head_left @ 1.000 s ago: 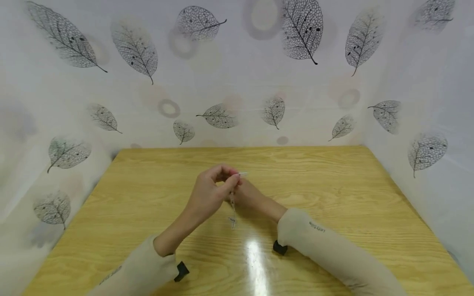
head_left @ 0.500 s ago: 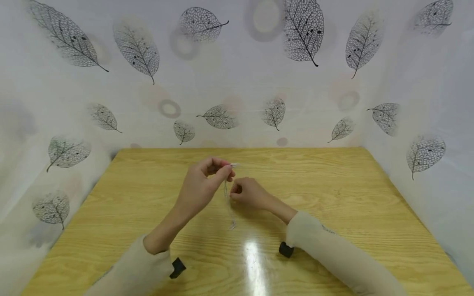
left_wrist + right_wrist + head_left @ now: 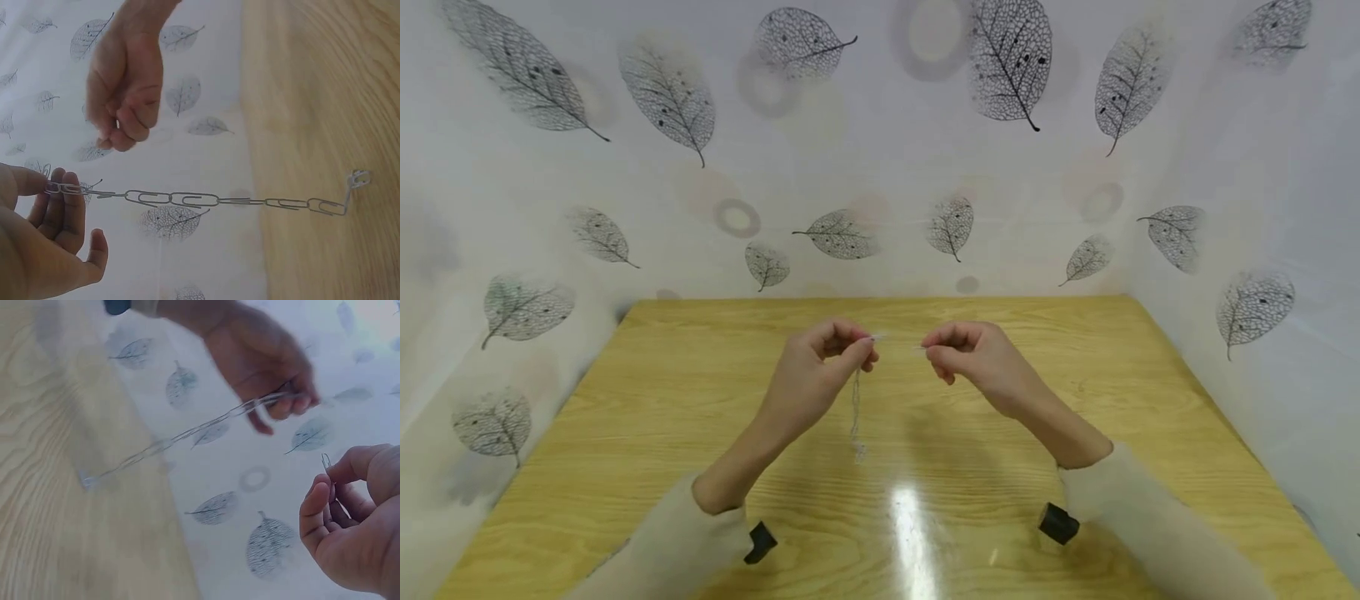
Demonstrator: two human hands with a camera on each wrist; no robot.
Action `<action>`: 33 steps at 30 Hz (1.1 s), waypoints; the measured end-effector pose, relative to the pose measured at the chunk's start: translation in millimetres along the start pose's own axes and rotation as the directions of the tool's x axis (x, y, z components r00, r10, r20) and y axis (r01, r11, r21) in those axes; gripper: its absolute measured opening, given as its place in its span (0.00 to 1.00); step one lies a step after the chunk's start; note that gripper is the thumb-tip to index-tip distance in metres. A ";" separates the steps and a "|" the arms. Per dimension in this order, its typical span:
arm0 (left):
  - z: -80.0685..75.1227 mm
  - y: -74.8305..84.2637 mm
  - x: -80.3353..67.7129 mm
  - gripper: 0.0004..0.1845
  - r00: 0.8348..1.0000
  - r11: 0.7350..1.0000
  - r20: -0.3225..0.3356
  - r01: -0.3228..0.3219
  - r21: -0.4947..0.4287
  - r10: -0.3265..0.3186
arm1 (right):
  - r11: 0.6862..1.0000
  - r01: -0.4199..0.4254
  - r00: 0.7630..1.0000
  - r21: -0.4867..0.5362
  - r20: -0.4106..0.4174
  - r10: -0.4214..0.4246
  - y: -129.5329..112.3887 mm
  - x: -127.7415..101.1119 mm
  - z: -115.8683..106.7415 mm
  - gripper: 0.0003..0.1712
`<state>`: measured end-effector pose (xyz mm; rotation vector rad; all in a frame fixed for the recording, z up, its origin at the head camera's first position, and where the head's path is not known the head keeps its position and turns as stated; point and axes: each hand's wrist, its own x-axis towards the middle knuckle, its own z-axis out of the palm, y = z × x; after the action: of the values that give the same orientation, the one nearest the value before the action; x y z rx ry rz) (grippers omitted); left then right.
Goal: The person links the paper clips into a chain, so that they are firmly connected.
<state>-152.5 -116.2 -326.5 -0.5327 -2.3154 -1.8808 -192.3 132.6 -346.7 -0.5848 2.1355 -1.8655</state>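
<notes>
My left hand point(image 3: 816, 367) pinches the top of a chain of linked paper clips point(image 3: 194, 199) between thumb and fingertips. The silvery chain hangs down from it, and its lowest clips are bent sideways over the wooden tabletop in the left wrist view. One clip end pokes out past the left fingertips. Opposite, at about the same height, my right hand point(image 3: 988, 367) holds a single loose paper clip point(image 3: 325, 462) by thumb and forefinger, its end pointing up in the right wrist view. A small gap separates the two hands.
A wood-grain table point(image 3: 700, 350) spreads beneath both hands, with a bright light reflection near its front. Pale cloth point(image 3: 880, 150) printed with dark leaves stands behind it and along both sides. Black wrist cameras point(image 3: 1060, 523) jut from under the sleeves.
My right hand has moved from beside the left hand, low over the table, up and to the right, and a paper clip now shows in it. The left hand has shifted slightly left and up.
</notes>
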 end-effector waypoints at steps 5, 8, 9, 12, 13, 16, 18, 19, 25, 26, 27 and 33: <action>6.6 -5.2 1.1 0.03 1.000 1.000 0.016 -0.007 0.012 0.006 | 0.997 0.041 0.999 0.065 -0.019 -0.039 -18.4 -12.3 -8.6 0.06; 9.7 -7.2 1.7 0.03 1.000 1.000 0.025 -0.004 0.015 0.003 | 0.993 0.055 0.998 0.104 -0.010 -0.054 -23.2 -15.1 -9.8 0.07; 10.4 -7.4 1.7 0.03 1.000 1.000 0.029 0.000 0.016 0.000 | 0.991 0.058 0.998 0.116 -0.005 -0.058 -23.9 -15.4 -9.8 0.07; 12.5 -8.7 1.7 0.02 0.999 1.000 0.035 0.007 0.022 -0.008 | 0.989 0.061 0.998 0.135 0.007 -0.063 -24.2 -15.7 -9.1 0.06; 13.0 -9.2 1.6 0.02 0.999 1.000 0.038 0.010 0.025 -0.011 | 0.988 0.064 0.998 0.138 0.012 -0.066 -24.3 -15.8 -8.8 0.06; 14.9 -10.7 1.1 0.02 0.999 0.999 0.049 0.013 0.032 -0.015 | 0.987 0.076 0.996 0.142 0.028 -0.080 -23.6 -16.6 -7.9 0.07; 16.0 -11.7 0.7 0.02 0.998 0.999 0.059 0.015 0.039 -0.017 | 0.986 0.083 0.995 0.147 0.038 -0.090 -22.9 -16.7 -7.3 0.09; 16.5 -11.7 0.5 0.02 0.998 0.999 0.064 0.015 0.042 -0.018 | 0.985 0.088 0.994 0.149 0.044 -0.095 -22.5 -16.8 -7.1 0.09; 18.1 -12.8 -0.6 0.03 0.997 0.998 0.072 0.023 0.054 -0.027 | 0.987 0.071 0.996 0.143 0.051 -0.079 -21.0 -16.6 -5.4 0.07; 18.3 -13.3 -0.7 0.03 0.997 0.998 0.072 0.024 0.054 -0.028 | 0.988 0.066 0.996 0.140 0.051 -0.074 -20.5 -16.5 -5.4 0.06; 18.5 -13.5 -0.7 0.03 0.997 0.998 0.072 0.024 0.056 -0.028 | 0.989 0.060 0.996 0.137 0.051 -0.068 -20.1 -16.4 -5.3 0.06; 19.9 -13.3 -1.3 0.03 0.996 0.997 0.084 0.031 0.070 -0.037 | 0.991 0.041 0.997 0.128 0.057 -0.049 -20.2 -15.4 -3.4 0.06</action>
<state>-153.2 -99.5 -343.8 -0.5799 -2.4472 -1.8195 -177.4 140.5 -327.5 -0.6571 1.9647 -1.9647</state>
